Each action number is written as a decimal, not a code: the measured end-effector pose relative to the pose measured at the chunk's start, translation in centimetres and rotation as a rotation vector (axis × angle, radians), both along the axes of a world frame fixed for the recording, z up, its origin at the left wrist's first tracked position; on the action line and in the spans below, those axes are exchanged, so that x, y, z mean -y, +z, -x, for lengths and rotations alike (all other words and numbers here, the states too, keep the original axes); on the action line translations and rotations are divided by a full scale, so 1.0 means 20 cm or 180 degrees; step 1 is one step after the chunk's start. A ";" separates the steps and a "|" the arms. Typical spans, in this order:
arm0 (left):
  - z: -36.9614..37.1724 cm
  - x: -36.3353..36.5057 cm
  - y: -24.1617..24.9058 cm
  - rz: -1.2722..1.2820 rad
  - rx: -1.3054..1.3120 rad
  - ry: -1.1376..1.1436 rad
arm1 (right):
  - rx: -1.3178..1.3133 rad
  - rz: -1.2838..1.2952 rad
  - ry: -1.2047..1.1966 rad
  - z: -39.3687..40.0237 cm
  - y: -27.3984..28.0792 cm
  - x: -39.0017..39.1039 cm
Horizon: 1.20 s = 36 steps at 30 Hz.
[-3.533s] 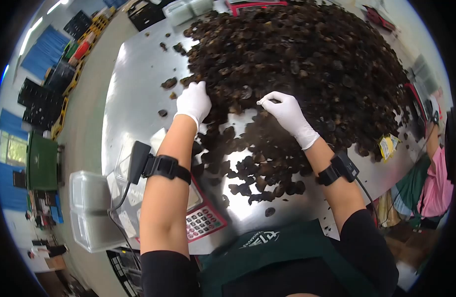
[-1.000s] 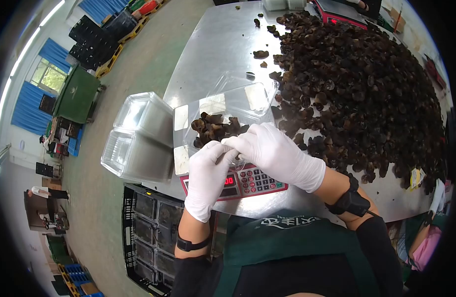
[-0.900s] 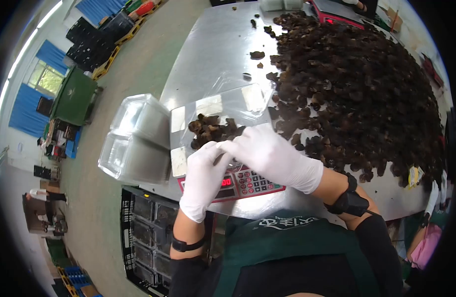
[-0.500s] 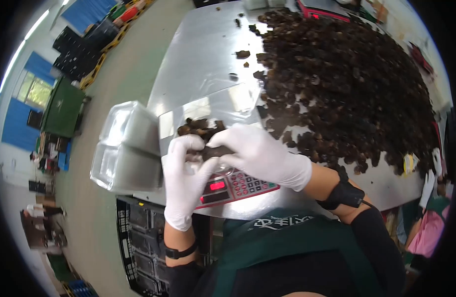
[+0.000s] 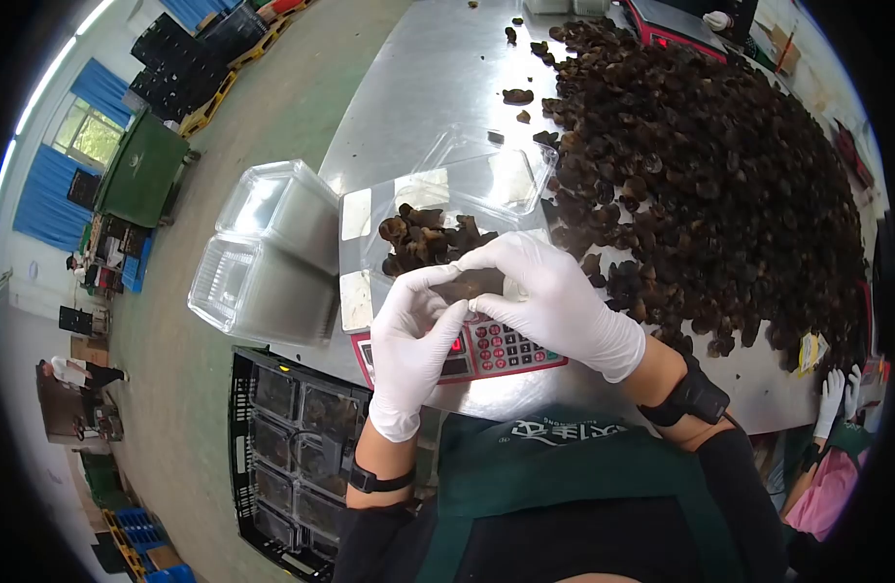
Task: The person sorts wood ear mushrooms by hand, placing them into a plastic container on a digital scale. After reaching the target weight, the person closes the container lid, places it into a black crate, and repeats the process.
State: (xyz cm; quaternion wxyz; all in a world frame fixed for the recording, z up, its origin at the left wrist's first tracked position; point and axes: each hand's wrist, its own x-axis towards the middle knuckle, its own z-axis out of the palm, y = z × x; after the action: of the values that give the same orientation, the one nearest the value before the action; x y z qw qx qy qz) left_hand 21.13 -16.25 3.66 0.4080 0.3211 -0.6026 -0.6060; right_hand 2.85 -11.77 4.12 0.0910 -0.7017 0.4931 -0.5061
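My left hand and my right hand, both in white gloves, come together over the near side of a clear plastic box. Their fingers are closed, pinching a flat brown wood ear mushroom between them, though the fingers partly cover it. Beyond my fingertips, a heap of dark wood ear mushrooms lies in the clear plastic box. The box rests on a red digital scale; my left hand partly hides its lit display. A clear lid lies open at the far side.
A large pile of wood ear mushrooms covers the right of the metal table. Stacked clear boxes stand at left. Below is a black crate of packed boxes. Another person's gloved hands are at far right; another scale stands behind.
The view has shifted, so the table things appear farther right and the box shows more fully. My hands stay close together over the box, fingertips still pinched.
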 end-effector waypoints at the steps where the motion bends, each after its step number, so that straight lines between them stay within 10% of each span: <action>1: 0.01 -0.01 0.01 0.0005 0.0006 -0.0017 | -0.0086 -0.0145 0.0070 0.01 0.00 -0.01; 7: 0.01 -0.02 0.11 0.3242 0.1778 0.0796 | -0.0265 -0.0286 0.0054 0.03 0.00 -0.06; 11: 0.00 -0.02 0.18 0.3544 0.2250 0.0414 | -0.0375 -0.0204 0.0050 0.02 -0.02 -0.07; 36: 0.02 0.08 0.16 0.2492 0.2109 -0.0236 | -0.0092 -0.0633 0.0285 0.04 -0.05 -0.04</action>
State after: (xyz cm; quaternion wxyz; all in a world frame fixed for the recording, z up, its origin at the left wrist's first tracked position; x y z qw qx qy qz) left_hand 20.64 -17.83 6.82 0.2630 0.2975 -0.8923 -0.2148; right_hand 2.01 -10.96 3.19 0.1757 -0.7178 0.5102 -0.4399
